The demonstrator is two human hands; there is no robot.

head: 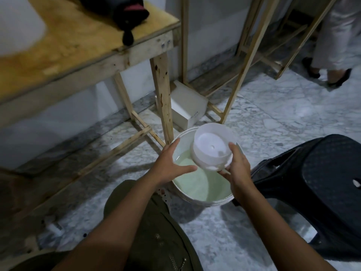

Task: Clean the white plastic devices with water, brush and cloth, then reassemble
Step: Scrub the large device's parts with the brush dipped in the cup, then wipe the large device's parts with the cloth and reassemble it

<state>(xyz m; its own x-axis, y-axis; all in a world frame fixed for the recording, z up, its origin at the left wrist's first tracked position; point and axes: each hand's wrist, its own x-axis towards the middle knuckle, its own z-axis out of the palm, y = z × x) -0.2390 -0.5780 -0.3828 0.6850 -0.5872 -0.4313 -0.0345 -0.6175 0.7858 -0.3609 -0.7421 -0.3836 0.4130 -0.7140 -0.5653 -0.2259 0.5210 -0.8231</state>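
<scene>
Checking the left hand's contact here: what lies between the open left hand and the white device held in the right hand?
Head view: nothing solid. The left hand is spread open just short of the white device; only the bucket water shows in the gap below.

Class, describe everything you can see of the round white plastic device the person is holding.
The white plastic device is round and bowl-like, with a smooth outer wall and a raised inner disc that has a small hole near its middle. It looks like glossy plastic. It is tilted, its open face toward the camera, above the white bucket of pale water. The right hand grips its lower right rim; the open left hand seems just clear of it.
</scene>
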